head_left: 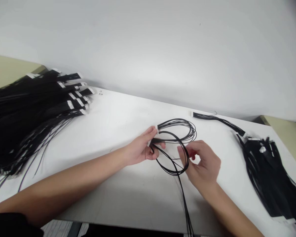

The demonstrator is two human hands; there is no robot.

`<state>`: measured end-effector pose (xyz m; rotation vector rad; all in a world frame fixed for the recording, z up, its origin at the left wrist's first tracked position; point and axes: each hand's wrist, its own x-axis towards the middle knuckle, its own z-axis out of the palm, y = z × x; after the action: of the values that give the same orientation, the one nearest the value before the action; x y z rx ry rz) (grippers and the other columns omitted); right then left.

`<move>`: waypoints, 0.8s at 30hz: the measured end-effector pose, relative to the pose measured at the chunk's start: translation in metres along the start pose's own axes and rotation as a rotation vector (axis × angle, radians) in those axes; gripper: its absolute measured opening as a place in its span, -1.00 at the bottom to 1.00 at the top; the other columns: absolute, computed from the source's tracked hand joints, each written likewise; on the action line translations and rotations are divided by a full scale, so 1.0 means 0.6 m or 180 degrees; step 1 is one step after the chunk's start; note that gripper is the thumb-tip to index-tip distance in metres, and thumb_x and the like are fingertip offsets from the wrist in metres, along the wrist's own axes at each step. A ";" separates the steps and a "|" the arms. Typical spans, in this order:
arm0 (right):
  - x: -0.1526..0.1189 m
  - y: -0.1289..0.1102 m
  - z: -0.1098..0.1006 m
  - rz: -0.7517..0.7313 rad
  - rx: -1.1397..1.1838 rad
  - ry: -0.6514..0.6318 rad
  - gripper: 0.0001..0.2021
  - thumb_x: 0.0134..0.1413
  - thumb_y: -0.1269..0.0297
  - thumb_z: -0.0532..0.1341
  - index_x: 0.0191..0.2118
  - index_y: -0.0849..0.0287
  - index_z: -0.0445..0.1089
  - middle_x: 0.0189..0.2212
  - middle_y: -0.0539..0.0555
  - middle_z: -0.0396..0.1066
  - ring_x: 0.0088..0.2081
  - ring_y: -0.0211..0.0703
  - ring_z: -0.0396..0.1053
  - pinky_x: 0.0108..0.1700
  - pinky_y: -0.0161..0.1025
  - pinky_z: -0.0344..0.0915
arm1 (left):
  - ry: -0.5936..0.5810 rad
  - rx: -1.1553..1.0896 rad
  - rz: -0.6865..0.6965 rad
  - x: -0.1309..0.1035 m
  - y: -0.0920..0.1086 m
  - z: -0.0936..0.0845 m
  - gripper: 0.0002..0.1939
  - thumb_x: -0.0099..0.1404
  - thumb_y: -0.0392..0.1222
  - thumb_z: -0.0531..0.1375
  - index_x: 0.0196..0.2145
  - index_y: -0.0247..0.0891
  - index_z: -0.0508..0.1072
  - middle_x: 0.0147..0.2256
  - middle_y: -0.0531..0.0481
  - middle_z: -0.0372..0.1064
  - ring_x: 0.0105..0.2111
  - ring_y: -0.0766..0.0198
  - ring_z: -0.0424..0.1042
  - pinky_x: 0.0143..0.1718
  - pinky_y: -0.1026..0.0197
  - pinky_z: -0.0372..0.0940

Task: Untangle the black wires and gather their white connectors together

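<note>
A wire harness of thin black wires with white connectors is looped in front of me, above the white table. My left hand is closed on its white connector ends, with the wires bending out to the right in loops. At the right side of the lower loop is my right hand, its thumb and forefinger curled close to the wires. Whether those fingertips pinch a wire is hard to make out. Several loose wire ends hang down from the loop past the table's front edge.
A large pile of black wire harnesses with white connectors lies on the left. Another stack of harnesses is on the right, with a single harness stretched out behind it. A white wall rises behind the table.
</note>
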<state>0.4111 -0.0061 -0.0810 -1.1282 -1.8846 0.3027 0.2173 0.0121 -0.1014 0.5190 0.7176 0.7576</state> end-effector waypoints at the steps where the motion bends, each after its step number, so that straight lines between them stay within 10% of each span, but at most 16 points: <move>1: -0.003 -0.002 0.004 0.0256 0.0087 -0.0217 -0.92 0.03 0.41 0.26 -0.39 0.15 0.33 -0.53 -0.01 0.33 -0.53 -0.30 0.22 -0.54 -0.32 0.20 | -0.0001 -0.0016 0.0004 0.000 0.000 0.000 -0.66 0.34 0.14 0.02 -0.30 -0.13 0.00 -0.44 0.10 0.37 -0.74 0.42 0.24 -0.71 0.38 -0.10; 6: -0.014 -0.008 0.018 0.1008 0.0333 -0.1376 -0.90 0.12 0.28 0.18 -0.34 0.13 0.43 -0.45 0.01 0.40 -0.48 -0.29 0.29 -0.47 -0.33 0.24 | -0.0045 -0.0032 -0.0023 0.001 -0.002 -0.002 -0.67 0.35 0.12 0.03 -0.31 -0.14 -0.01 -0.43 0.11 0.36 -0.69 0.38 0.32 -0.70 0.38 -0.06; 15: -0.017 -0.011 0.019 0.0985 0.0220 -0.1096 -0.85 0.14 0.26 0.17 -0.38 0.16 0.43 -0.49 0.01 0.37 -0.48 -0.28 0.22 -0.46 -0.33 0.16 | -0.0093 0.0000 -0.0002 0.002 -0.004 -0.004 -0.69 0.36 0.10 0.01 -0.29 -0.15 0.01 -0.39 0.06 0.38 -0.67 0.36 0.34 -0.71 0.39 -0.06; 24: 0.024 -0.006 -0.024 0.3071 0.2264 -0.1689 -0.76 0.01 0.11 0.29 -0.34 0.17 0.32 -0.64 -0.13 0.03 -0.61 -0.40 -0.11 -0.57 -0.39 -0.13 | 0.0060 -0.0006 0.0043 0.002 -0.005 0.001 -0.70 0.36 0.09 0.02 -0.29 -0.17 0.05 -0.35 0.04 0.40 -0.71 0.41 0.28 -0.70 0.38 -0.05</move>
<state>0.4176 0.0003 -0.0624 -1.4202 -1.2677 1.7886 0.2193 0.0112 -0.1034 0.5160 0.7313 0.7767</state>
